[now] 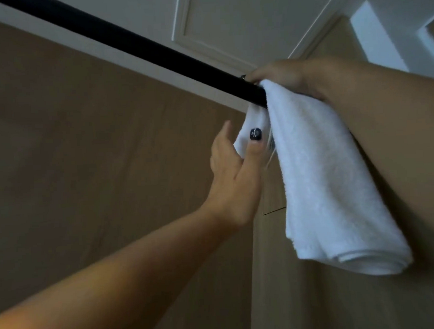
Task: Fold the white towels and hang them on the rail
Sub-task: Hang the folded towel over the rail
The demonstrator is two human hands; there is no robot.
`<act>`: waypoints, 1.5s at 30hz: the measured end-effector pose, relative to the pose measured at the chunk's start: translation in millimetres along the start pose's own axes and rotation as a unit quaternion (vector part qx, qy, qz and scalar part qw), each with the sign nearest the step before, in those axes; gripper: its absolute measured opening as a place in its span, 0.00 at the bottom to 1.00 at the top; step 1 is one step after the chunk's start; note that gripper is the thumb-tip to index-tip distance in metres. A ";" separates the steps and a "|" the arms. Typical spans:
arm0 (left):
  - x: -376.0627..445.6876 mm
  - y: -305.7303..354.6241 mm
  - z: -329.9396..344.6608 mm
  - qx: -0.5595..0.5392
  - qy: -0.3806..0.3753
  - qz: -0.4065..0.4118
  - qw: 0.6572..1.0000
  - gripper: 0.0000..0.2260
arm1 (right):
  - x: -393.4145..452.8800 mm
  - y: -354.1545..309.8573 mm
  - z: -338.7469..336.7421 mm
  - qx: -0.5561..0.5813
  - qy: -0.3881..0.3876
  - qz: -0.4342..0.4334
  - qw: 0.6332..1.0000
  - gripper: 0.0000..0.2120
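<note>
A folded white towel (328,174) hangs over a black rail (141,47) that runs from upper left down to the right. Its near half drops toward me with the fold at the bottom. My right hand (279,75) lies on top of the rail where the towel crosses it, fingers curled over the towel's top edge. My left hand (232,168) reaches up from below and holds the towel's far hanging end between thumb and fingers, just under the rail. The rail's right end is hidden by the towel and my right arm.
A tan wall (73,145) fills the left side behind the rail. A white panelled ceiling (229,12) is above, and a tan wooden door or cabinet face (278,273) stands behind the towel. A bright opening (377,38) shows at upper right.
</note>
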State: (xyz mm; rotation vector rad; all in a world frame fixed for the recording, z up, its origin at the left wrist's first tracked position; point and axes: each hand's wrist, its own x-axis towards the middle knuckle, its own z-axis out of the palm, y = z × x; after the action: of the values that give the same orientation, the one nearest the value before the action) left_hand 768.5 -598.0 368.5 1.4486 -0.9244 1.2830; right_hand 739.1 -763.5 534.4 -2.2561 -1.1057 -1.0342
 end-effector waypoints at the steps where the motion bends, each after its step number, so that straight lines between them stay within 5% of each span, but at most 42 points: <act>1: 11.7 2.3 1.3 0.022 0.002 -0.001 1.000 0.35 | 3.1 -8.1 12.0 0.001 -0.032 0.025 0.999 0.21; 6: 57.5 0.1 10.4 0.083 -0.062 -0.031 0.994 0.46 | 26.2 -44.7 16.5 -0.020 0.016 0.025 0.999 0.23; 11: 60.7 -2.1 16.4 0.079 0.006 -0.071 0.994 0.37 | 12.8 -47.2 22.8 -0.089 0.178 0.015 0.980 0.21; 15: 50.4 -13.3 17.5 0.069 -0.019 -0.026 0.997 0.07 | -28.7 -38.9 40.1 -0.234 0.150 -0.044 0.959 0.33; 22: 32.2 -5.8 -9.4 -0.029 -0.114 -0.038 0.992 0.03 | -71.5 -22.3 37.1 -0.227 0.225 0.063 0.945 0.34; 30: -2.6 10.1 7.1 -0.227 -0.147 -0.137 0.953 0.09 | -73.3 -33.2 37.0 0.001 0.331 0.114 0.937 0.16; 33: -7.9 10.8 5.9 -0.240 -0.137 -0.160 0.948 0.09 | -79.4 -29.9 37.5 0.161 0.276 0.178 0.931 0.27; 36: -8.5 14.1 3.6 -0.229 -0.136 -0.174 0.948 0.12 | -86.6 -26.0 31.9 0.295 0.150 0.233 0.914 0.22; 40: -9.2 28.5 8.5 -0.241 -0.149 -0.178 0.942 0.13 | -100.5 -18.0 24.0 0.474 0.057 0.169 0.863 0.19; 42: -8.0 36.1 10.9 -0.257 -0.128 -0.192 0.939 0.15 | -103.4 -13.1 28.5 0.521 0.049 0.135 0.841 0.17; 45: -9.5 44.6 13.7 -0.257 -0.112 -0.213 0.936 0.19 | -102.0 -7.4 44.4 0.428 0.134 0.172 0.877 0.20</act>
State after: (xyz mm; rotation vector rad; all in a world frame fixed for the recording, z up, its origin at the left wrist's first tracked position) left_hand 728.1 -623.2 366.8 1.2897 -0.9390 0.5103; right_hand 711.1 -780.7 427.8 -1.4541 -0.7723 -0.5189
